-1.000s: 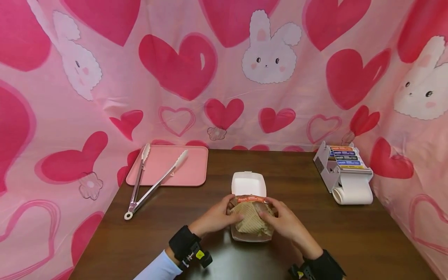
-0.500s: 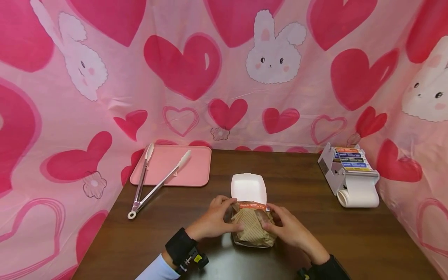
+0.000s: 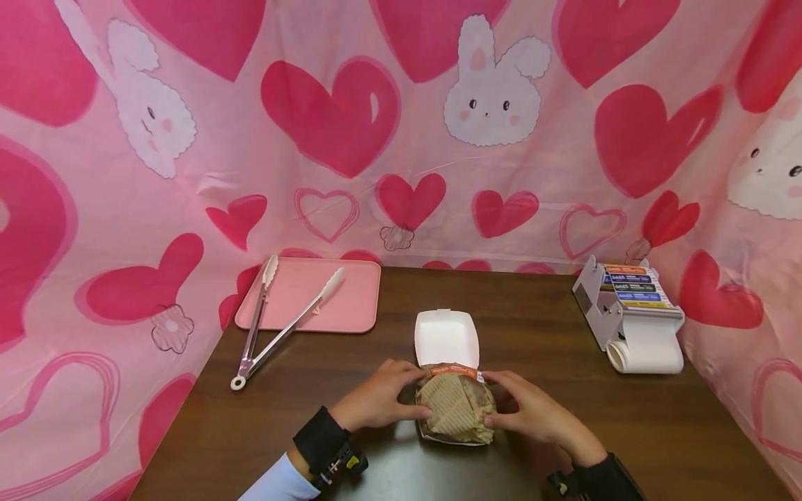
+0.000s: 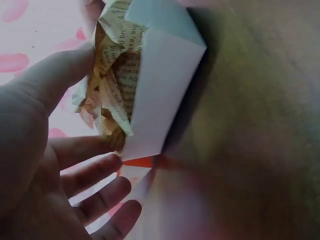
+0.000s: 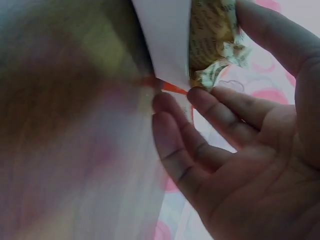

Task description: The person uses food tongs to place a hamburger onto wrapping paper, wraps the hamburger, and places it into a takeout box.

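Note:
A round, burger-shaped bundle in brown printed paper (image 3: 456, 407) sits in the base of a white clamshell takeaway box (image 3: 446, 337), whose lid stands raised behind it. An orange label strip (image 3: 452, 371) crosses its far side. My left hand (image 3: 382, 396) is at the bundle's left edge, fingers extended, thumb over the wrapper. On the opposite side, my right hand (image 3: 532, 410) has its thumb and fingertips right at the wrapper. Crumpled printed paper (image 4: 112, 80) rises above the box wall (image 4: 165, 85) in the left wrist view. The right wrist view shows loosely spread fingers (image 5: 205, 145) beside the box corner.
Metal tongs (image 3: 276, 341) with pale tips lie partly across a pink tray (image 3: 347, 296) at back left. A label dispenser (image 3: 633, 306) with a hanging white roll stands at back right. Pink patterned cloth (image 3: 401, 139) surrounds the brown table (image 3: 301, 431).
The bundle has settled lower into the box base. Both hands have loosened from it; the right thumb has slid off its top to the right edge. The view has shifted slightly.

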Demonstrator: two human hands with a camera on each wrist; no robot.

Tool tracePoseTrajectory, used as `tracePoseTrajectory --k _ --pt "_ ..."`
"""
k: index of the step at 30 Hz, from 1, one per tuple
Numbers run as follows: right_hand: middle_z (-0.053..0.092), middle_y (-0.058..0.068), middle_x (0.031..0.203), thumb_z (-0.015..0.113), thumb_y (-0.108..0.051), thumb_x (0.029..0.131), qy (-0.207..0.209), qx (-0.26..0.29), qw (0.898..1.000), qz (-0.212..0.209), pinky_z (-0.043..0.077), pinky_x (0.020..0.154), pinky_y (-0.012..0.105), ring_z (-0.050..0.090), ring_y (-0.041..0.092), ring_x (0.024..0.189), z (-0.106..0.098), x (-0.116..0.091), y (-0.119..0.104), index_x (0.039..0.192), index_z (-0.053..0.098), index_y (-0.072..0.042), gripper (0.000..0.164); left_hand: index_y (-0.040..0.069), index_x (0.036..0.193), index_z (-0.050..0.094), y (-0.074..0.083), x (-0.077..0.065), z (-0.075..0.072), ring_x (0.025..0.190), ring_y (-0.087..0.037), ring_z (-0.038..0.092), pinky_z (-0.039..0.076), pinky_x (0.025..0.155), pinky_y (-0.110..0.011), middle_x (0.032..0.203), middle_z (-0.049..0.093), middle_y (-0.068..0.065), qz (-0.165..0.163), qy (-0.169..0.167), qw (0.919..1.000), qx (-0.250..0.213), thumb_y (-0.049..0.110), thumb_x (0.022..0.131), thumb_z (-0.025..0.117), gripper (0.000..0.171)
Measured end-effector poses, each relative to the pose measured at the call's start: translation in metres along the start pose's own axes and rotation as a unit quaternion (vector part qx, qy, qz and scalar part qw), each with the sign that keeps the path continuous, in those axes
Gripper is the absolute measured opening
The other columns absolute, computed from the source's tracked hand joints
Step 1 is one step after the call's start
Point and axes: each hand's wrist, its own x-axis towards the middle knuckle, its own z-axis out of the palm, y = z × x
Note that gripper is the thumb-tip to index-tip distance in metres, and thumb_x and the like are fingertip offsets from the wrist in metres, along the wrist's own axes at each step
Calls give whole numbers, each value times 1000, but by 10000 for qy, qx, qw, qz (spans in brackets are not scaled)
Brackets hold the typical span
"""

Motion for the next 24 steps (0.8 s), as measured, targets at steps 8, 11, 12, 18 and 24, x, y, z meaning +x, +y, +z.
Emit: tracePoseTrajectory --k 8,11,12,18,24 --pt "56 6 126 74 -43 91 223 -443 9981 -354 51 95 41 58 27 114 8 3 4 142 55 -3 67 16 145 58 -2 0 9 121 -23 40 44 96 -40 124 48 0 -263 -13 9996 -138 53 87 74 70" --pt "52 5 123 72 -45 93 10 -347 9992 -193 51 90 38 57 24 109 10 5 6 145 53 -6 68 19 142 60 -2 1 12 112 -20 39 42 88 -35 112 45 3 -387 67 9991 -186 52 85 76 67" --pt "51 6 123 71 -45 93 -69 -302 9994 -143 51 88 37 56 24 108 10 5 6 146 52 -6 69 20 141 61 -2 2 13 110 -19 39 41 87 -34 110 45 3 -407 85 9989 -209 52 85 77 67" --pt "49 14 128 67 -36 98 -506 531 9973 -9 50 85 33 55 25 108 7 0 14 152 42 -5 68 16 143 58 -10 -1 10 113 -20 44 43 93 -38 119 54 -1 -265 -144 9976 -621 50 91 71 63" --pt "48 24 141 64 -27 101 -733 1254 9893 140 52 90 30 59 33 114 -4 -7 22 154 37 -2 65 14 133 65 -23 0 2 117 -23 54 46 98 -41 126 64 -3 8 -36 9962 -864 40 102 59 41"
